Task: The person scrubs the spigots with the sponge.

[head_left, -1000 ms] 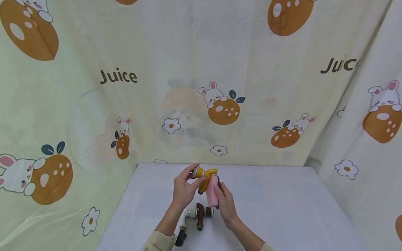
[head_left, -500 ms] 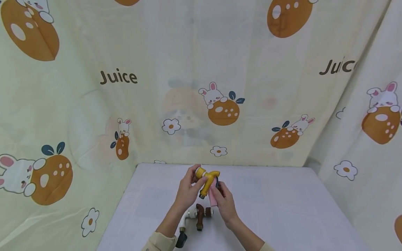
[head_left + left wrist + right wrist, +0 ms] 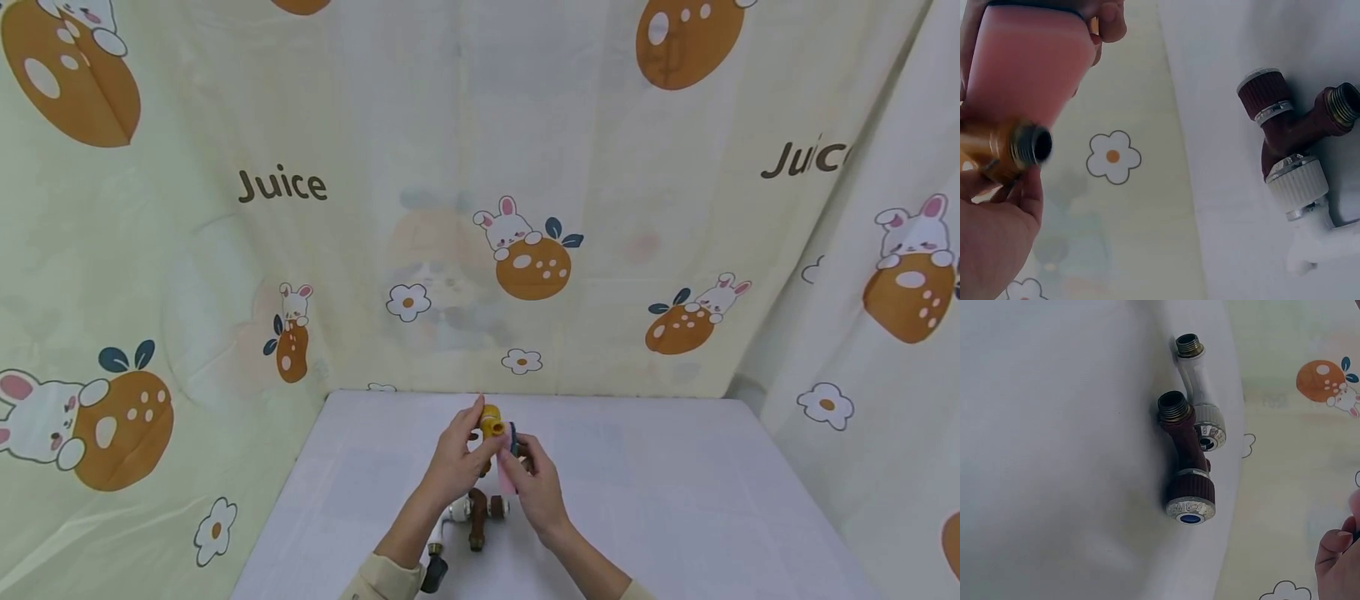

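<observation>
My left hand (image 3: 450, 467) grips a yellow tap (image 3: 492, 422) above the table, its spout opening turned towards the head camera. In the left wrist view the threaded end of the tap (image 3: 1022, 147) lies against or just in front of a pink block (image 3: 1032, 62) with a dark backing, which looks like a sponge. My right hand (image 3: 542, 487) holds that block, thumb on the pink side and fingers behind the dark side. Part of the block is hidden by the hands. Only a little of my right hand (image 3: 1338, 559) shows in the right wrist view.
Below the hands, a brown tap (image 3: 477, 523) and a white tap (image 3: 436, 533) with a black end lie close together on the white table (image 3: 660, 492). A patterned curtain (image 3: 600, 333) hangs behind the table and at both sides.
My left hand has turned the yellow tap, so its spout now points towards the head camera instead of right. The right hand keeps the pink block beside it. The other taps lie unmoved.
</observation>
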Demonstrator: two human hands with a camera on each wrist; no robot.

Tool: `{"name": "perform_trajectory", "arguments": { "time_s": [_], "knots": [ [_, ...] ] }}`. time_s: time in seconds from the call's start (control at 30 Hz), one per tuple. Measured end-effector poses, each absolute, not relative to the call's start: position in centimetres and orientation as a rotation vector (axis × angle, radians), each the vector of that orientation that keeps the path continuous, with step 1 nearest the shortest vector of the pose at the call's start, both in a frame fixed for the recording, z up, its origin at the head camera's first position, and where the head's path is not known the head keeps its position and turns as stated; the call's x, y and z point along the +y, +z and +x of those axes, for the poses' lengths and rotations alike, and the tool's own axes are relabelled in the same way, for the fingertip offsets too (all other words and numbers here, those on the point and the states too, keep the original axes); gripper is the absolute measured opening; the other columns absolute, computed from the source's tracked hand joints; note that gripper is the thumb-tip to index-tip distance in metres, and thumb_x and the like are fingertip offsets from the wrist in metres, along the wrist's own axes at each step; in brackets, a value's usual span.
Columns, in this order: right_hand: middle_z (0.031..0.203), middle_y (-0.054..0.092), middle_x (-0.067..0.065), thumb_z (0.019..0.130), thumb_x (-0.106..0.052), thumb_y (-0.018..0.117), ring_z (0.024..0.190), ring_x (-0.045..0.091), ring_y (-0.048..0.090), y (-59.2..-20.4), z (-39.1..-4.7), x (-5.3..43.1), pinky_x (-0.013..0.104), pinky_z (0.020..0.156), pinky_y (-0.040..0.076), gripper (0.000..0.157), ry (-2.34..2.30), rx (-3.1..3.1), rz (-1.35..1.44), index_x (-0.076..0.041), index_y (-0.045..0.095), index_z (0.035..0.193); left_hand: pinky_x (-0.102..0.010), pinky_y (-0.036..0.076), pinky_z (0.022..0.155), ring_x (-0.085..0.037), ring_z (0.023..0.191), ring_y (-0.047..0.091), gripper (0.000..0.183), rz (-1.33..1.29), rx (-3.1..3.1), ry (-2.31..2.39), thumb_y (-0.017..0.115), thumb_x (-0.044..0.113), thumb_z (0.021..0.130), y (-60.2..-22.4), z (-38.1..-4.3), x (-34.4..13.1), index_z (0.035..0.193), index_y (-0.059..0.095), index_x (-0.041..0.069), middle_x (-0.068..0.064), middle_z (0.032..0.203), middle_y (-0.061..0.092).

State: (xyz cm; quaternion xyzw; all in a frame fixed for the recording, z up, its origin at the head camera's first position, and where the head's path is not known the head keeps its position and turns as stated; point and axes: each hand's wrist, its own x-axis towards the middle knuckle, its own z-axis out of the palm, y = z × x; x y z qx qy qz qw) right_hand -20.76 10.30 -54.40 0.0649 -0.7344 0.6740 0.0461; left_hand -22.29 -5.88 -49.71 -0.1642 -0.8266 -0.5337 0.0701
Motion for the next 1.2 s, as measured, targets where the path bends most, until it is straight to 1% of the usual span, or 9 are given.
{"name": "perform_trajectory", "arguments": {
  "time_s": [0.17, 0.3, 0.4, 0.5, 0.57, 0.8, 0.9, 1.0, 1.2],
  "knots": [
    [0.109, 0.058, 0.006, 0.099, -0.038, 0.071, 0.081, 0.016, 0.051, -54.3, -20.5, 10.1, 0.020, 0.056, 0.042, 0.037, 2.017, -2.290, 0.180, -0.023, 0.064, 0.131, -0.039, 0.055, 0.106, -0.024, 0.126, 0.058, 0.063, -0.424, -2.463, -1.659, 0.062, 0.040, 0.105, -49.6, -22.2, -5.8, 0.158, 0.045, 0.012, -0.014, 0.147, 0.045],
    [0.112, 0.055, 0.008, 0.099, -0.039, 0.071, 0.086, 0.018, 0.050, -54.0, -20.4, 10.0, 0.021, 0.059, 0.045, 0.045, 1.992, -2.303, 0.198, -0.021, 0.060, 0.138, -0.032, 0.057, 0.102, -0.020, 0.121, 0.065, 0.048, -0.405, -2.357, -1.654, 0.063, 0.036, 0.104, -49.5, -22.2, -5.9, 0.146, 0.061, 0.013, -0.008, 0.135, 0.061],
    [0.116, 0.054, 0.010, 0.100, -0.040, 0.069, 0.089, 0.020, 0.050, -54.0, -20.4, 10.1, 0.022, 0.061, 0.047, 0.048, 1.964, -2.312, 0.203, -0.020, 0.057, 0.142, -0.027, 0.062, 0.086, -0.016, 0.105, 0.070, 0.036, -0.375, -2.235, -1.622, 0.070, 0.033, 0.100, -49.5, -22.3, -6.0, 0.131, 0.072, 0.015, -0.002, 0.119, 0.071],
    [0.117, 0.054, 0.009, 0.102, -0.043, 0.065, 0.090, 0.019, 0.050, -54.3, -20.6, 10.3, 0.022, 0.064, 0.046, 0.048, 1.942, -2.320, 0.165, -0.020, 0.055, 0.143, -0.025, 0.061, 0.070, -0.015, 0.092, 0.073, 0.029, -0.333, -2.131, -1.641, 0.075, 0.032, 0.096, -49.4, -22.3, -6.2, 0.122, 0.076, 0.020, 0.001, 0.108, 0.074],
    [0.117, 0.054, 0.008, 0.104, -0.045, 0.061, 0.092, 0.020, 0.050, -54.6, -20.7, 10.4, 0.023, 0.065, 0.046, 0.048, 1.951, -2.315, 0.135, -0.020, 0.054, 0.143, -0.026, 0.061, 0.065, -0.015, 0.089, 0.074, 0.030, -0.311, -2.081, -1.702, 0.077, 0.032, 0.095, -49.2, -22.3, -6.2, 0.123, 0.075, 0.024, 0.000, 0.104, 0.074],
    [0.132, 0.058, 0.011, 0.109, -0.050, 0.046, 0.107, 0.023, 0.054, -54.9, -21.1, 10.5, 0.025, 0.082, 0.053, 0.049, 2.088, -2.225, 0.093, -0.016, 0.047, 0.145, -0.026, 0.061, 0.081, -0.017, 0.094, 0.074, 0.046, -0.241, -2.004, -1.840, 0.076, 0.033, 0.095, -48.7, -21.9, -6.3, 0.140, 0.063, 0.031, -0.003, 0.105, 0.078],
    [0.119, 0.056, 0.011, 0.111, -0.048, 0.042, 0.096, 0.022, 0.054, -54.6, -21.0, 10.5, 0.024, 0.071, 0.050, 0.047, 2.161, -2.186, 0.128, -0.015, 0.047, 0.144, -0.025, 0.060, 0.082, -0.016, 0.091, 0.074, 0.051, -0.243, -1.999, -1.868, 0.075, 0.033, 0.096, -48.9, -21.9, -6.2, 0.145, 0.060, 0.033, -0.003, 0.105, 0.078],
    [0.108, 0.053, 0.010, 0.112, -0.046, 0.040, 0.085, 0.019, 0.052, -54.2, -20.8, 10.4, 0.024, 0.061, 0.045, 0.045, 2.223, -2.167, 0.163, -0.014, 0.045, 0.144, -0.025, 0.060, 0.076, -0.015, 0.086, 0.074, 0.051, -0.256, -1.986, -1.865, 0.076, 0.031, 0.096, -49.1, -21.9, -6.1, 0.145, 0.061, 0.031, -0.005, 0.104, 0.076],
    [0.107, 0.053, 0.009, 0.112, -0.046, 0.039, 0.084, 0.017, 0.052, -53.9, -20.7, 10.0, 0.026, 0.060, 0.043, 0.046, 2.242, -2.170, 0.160, -0.012, 0.044, 0.143, -0.024, 0.061, 0.070, -0.015, 0.078, 0.074, 0.047, -0.245, -1.956, -1.782, 0.078, 0.026, 0.094, -49.5, -22.4, -5.8, 0.139, 0.067, 0.025, -0.006, 0.102, 0.072]
  ]
}}
